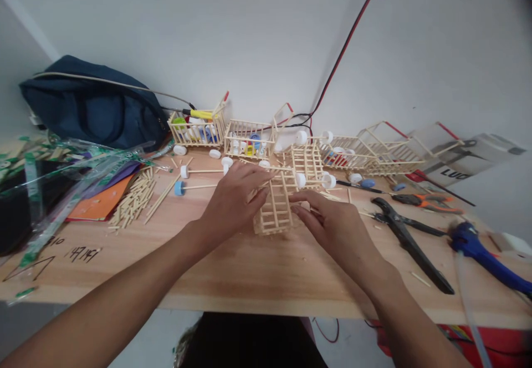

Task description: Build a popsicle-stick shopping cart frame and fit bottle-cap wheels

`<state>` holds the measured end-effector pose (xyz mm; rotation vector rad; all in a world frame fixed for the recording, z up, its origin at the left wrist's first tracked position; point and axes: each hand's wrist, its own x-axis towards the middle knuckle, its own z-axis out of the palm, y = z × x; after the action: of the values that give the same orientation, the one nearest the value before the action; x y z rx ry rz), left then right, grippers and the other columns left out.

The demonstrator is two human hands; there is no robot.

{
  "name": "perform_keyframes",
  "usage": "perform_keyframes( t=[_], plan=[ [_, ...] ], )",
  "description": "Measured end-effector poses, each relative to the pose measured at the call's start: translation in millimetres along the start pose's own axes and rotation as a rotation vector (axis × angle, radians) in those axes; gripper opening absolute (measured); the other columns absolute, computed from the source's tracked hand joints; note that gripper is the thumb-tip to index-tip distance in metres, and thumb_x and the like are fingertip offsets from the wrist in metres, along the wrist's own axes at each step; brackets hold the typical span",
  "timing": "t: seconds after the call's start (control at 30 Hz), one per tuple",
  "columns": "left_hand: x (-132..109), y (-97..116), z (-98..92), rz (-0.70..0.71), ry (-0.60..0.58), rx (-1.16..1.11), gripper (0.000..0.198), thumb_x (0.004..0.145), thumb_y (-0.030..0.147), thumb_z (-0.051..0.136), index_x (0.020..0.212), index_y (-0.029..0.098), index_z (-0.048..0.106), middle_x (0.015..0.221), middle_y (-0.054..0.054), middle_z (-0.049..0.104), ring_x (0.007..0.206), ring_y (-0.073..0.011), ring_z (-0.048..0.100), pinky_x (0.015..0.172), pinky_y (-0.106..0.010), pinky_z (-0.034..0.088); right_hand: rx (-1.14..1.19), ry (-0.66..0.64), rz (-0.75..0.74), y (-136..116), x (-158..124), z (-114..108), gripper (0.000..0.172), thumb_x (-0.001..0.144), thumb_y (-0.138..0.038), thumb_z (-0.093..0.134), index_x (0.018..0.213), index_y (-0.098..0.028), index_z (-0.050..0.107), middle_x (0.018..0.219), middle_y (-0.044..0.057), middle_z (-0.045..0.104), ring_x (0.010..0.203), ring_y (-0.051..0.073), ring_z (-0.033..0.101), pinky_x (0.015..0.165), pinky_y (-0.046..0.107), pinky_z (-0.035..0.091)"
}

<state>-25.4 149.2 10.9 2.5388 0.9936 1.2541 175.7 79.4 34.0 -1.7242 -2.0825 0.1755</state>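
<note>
Between my hands, near the middle of the table, is a small basket frame (pixel 276 210) built of thin wooden sticks. My left hand (pixel 241 193) grips it from the left, with the fingers over its upper edge. On the other side my right hand (pixel 326 215) is closed at the frame's right edge, thumb and fingers together; what lies between those fingertips is hidden. Just behind stands another stick frame (pixel 307 160) with white wheels. Left of it lie a stick axle with white caps (pixel 203 171) and one with a blue cap (pixel 179 188).
Stick carts (pixel 249 138) holding coloured caps line the wall. At left are a blue bag (pixel 95 105), loose sticks (pixel 135 196) and orange paper (pixel 102 199). Black cutters (pixel 411 243), orange-handled pliers (pixel 428 200) and a blue glue gun (pixel 490 254) lie at right.
</note>
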Motion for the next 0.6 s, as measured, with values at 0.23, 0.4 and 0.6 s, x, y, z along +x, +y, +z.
perform_keyframes(
  t=[0.23, 0.4, 0.6],
  plan=[
    [0.5, 0.7, -1.6, -0.003, -0.012, 0.010, 0.022, 0.085, 0.015, 0.056, 0.104, 0.018, 0.066, 0.103, -0.005, 0.069, 0.096, -0.0196, 0.060, 0.088, -0.038, 0.048, 0.082, 0.068, 0.067, 2.6, -8.2, 4.8, 0.018, 0.090, -0.038, 0.053, 0.097, -0.022, 0.058, 0.050, -0.008, 0.047, 0.043, 0.010, 0.043, 0.049, 0.022, 0.031],
    [0.1, 2.1, -1.8, -0.001, -0.002, 0.016, 0.022, 0.086, 0.016, 0.055, 0.105, 0.018, 0.066, 0.103, -0.005, 0.069, 0.097, -0.0194, 0.060, 0.089, -0.039, 0.047, 0.184, 0.116, 0.114, 5.8, -18.5, -2.5, 0.032, 0.097, -0.041, 0.036, 0.081, -0.022, 0.057, 0.060, -0.004, 0.050, 0.054, 0.012, 0.047, 0.056, 0.024, 0.034],
    [-0.3, 4.0, -1.1, -0.011, 0.025, 0.035, 0.022, 0.086, 0.014, 0.055, 0.105, 0.016, 0.066, 0.104, -0.007, 0.067, 0.098, -0.0199, 0.058, 0.089, -0.038, 0.047, 0.348, 0.031, 0.198, 25.0, -31.9, 3.1, 0.025, 0.096, -0.033, 0.037, 0.100, -0.022, 0.059, 0.070, -0.002, 0.054, 0.064, 0.015, 0.052, 0.063, 0.026, 0.040]
  ],
)
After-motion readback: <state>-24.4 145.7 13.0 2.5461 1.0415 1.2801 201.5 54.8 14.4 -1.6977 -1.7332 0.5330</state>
